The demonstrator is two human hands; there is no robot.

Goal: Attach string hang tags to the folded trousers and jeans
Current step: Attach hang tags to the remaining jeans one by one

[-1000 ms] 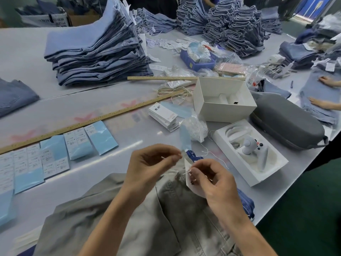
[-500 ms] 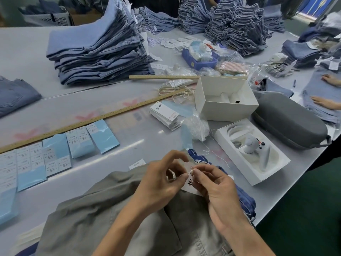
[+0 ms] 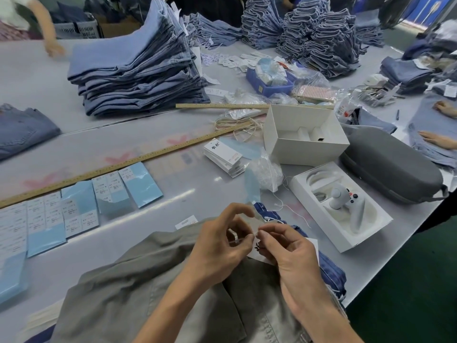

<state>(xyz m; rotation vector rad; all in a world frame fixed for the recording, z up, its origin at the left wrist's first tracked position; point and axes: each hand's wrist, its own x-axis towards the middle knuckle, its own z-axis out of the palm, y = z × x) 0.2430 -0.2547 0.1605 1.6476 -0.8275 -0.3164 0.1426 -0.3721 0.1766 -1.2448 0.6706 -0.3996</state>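
Threading now: left hand [image 3: 220, 246] and right hand [image 3: 289, 253] pinch the string at a white hang tag [image 3: 312, 245], fingertips meeting above the khaki trousers [image 3: 148, 293]. Next, probably, looping and pulling it snug.

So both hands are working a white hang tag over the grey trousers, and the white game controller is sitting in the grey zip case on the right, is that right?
Not quite. The head view shows the white game controller sitting in the open white box tray, not in the grey zip case, which lies closed beside it. The rest holds: the left hand and right hand work a white hang tag over the grey trousers.
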